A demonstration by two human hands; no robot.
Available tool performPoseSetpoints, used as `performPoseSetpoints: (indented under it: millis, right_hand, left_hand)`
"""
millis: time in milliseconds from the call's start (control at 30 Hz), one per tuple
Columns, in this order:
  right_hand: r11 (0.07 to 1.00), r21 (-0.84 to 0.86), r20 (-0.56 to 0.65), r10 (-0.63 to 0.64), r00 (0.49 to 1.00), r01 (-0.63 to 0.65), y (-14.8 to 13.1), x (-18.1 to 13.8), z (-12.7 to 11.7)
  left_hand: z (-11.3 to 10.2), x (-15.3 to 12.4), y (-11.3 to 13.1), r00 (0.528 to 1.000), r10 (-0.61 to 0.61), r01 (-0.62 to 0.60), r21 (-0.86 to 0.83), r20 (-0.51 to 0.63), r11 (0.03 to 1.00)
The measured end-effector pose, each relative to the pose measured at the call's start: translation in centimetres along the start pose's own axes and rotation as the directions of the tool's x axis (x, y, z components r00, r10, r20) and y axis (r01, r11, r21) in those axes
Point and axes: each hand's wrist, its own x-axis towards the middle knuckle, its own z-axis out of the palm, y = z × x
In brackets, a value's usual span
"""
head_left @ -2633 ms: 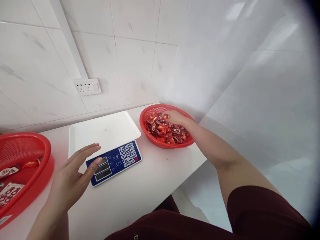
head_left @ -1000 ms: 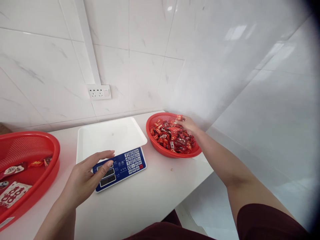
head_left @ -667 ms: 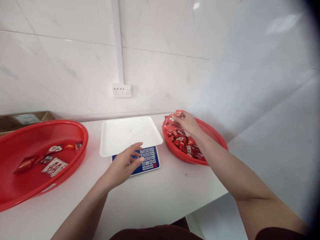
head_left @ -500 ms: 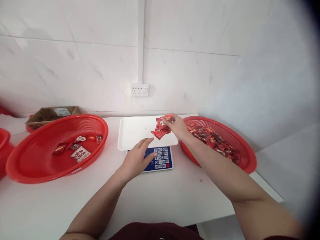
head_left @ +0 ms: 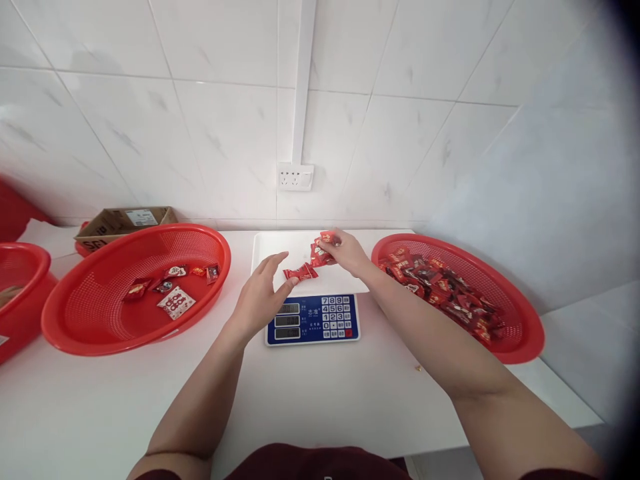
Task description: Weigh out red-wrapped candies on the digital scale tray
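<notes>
My right hand [head_left: 349,253] pinches several red-wrapped candies [head_left: 321,249] over the white tray of a digital scale [head_left: 261,245]. Just below and left of them is another red-wrapped candy [head_left: 301,271], at the tray's near side; I cannot tell if it rests on the tray. My left hand [head_left: 261,293] is open, thumb and fingers apart, and its thumb tip is close to that candy. The scale's blue keypad panel [head_left: 314,319] shows below the tray, its left end partly behind my left hand.
At the right stands a red oval basket [head_left: 520,333] with many wrapped candies [head_left: 445,290]. A red basket [head_left: 75,327] on the left holds several candies and a white printed packet [head_left: 176,303]. Behind it is a cardboard box [head_left: 107,227]. A wall socket [head_left: 295,177] is above the scale.
The view has shifted, so things sit further right and more of the scale panel shows. One red candy now appears apart from the bunch in my right hand, close to my left thumb.
</notes>
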Motion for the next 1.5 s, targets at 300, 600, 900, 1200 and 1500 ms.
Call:
performPoseSetpoints:
  millis: [300, 600, 900, 1200, 1500]
  right_hand:
    - [0.931, -0.351, -0.063, -0.131, 0.989, 0.101, -0.9, 0.5, -1.6]
    - [0.866, -0.469, 0.105, -0.139, 0.985, 0.172, -0.9, 0.4, -1.1]
    - [0.977, -0.192, 0.052, -0.084, 0.995, 0.093, -2.6, -3.5, -2.3]
    - [0.837, 0.495, 0.417, 0.008, 0.909, -0.234, 2.2, -17.4, -3.3]
    - [0.923, 0.304, 0.368, 0.116, 0.923, -0.237, 6.5, -22.8, 0.9]
  left_hand:
    - [-0.7, -0.2, 0.1, 0.999, -0.035, 0.035, 0.013, 0.009, 0.999]
    - [-0.7, -0.1, -0.2, 1.0, 0.007, -0.007, -0.012, -0.024, 1.0]
    - [-0.4, -0.4, 0.5, 1.0, 0.014, -0.012, -0.066, 0.022, 0.998]
    - [-0.4, -4.3, 5.9, 0.697, 0.411, -0.314, -0.265, 0.587, 0.912]
    - [6.2, -9.4, 4.0, 0.732, -0.054, 0.408, -0.372, 0.68, 0.834]
